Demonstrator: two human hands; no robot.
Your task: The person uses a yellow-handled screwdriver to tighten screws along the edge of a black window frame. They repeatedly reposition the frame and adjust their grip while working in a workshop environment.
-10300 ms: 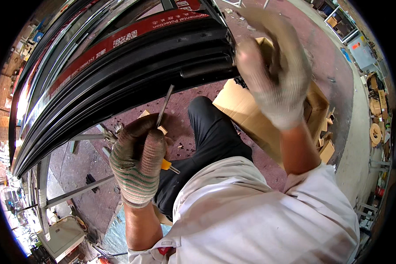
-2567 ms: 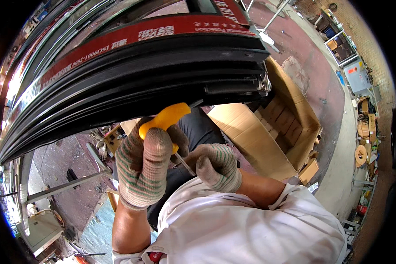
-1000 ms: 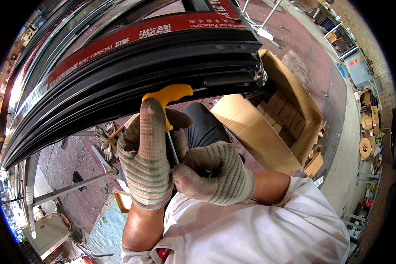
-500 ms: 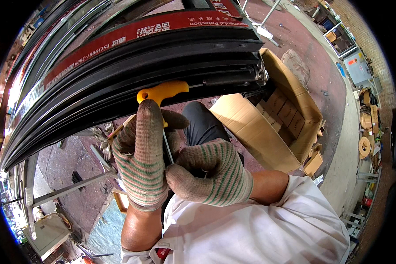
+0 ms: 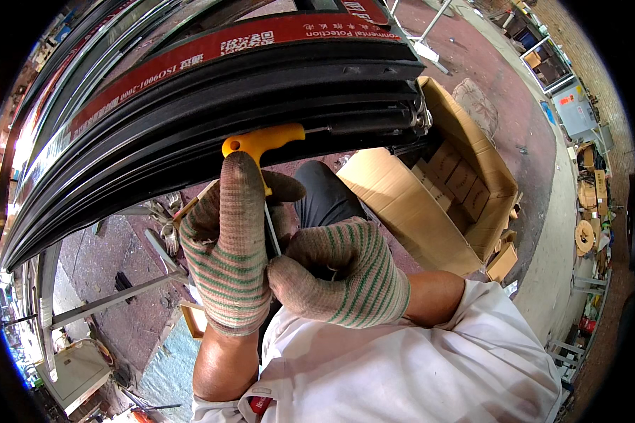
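Both hands wear knitted work gloves with green stripes. My left hand (image 5: 236,261) is closed around a T-handle hex key with a yellow handle (image 5: 271,137), its thumb raised along the grip. The key's long metal shaft (image 5: 271,229) slants down between my hands, and a short rod sticks out of the handle's right end. Curled beside it, my right hand (image 5: 342,275) has its fingertips pinched where the shaft's lower end disappears. Whatever sits inside that pinch is hidden. Just beyond the handle lies a stack of black metal profiles (image 5: 261,88) with a black cylinder (image 5: 370,121) in its near side.
An open cardboard box (image 5: 409,215) with smaller boxes inside stands at the right, near my knee (image 5: 324,187). A metal frame leg (image 5: 116,303) crosses the lower left, close to loose hardware (image 5: 166,236) on the floor. Shelves and cartons (image 5: 593,190) line the far right.
The hex key's handle has shifted slightly up and right along with my left thumb. My right hand has edged slightly right, its fingers still pinched.
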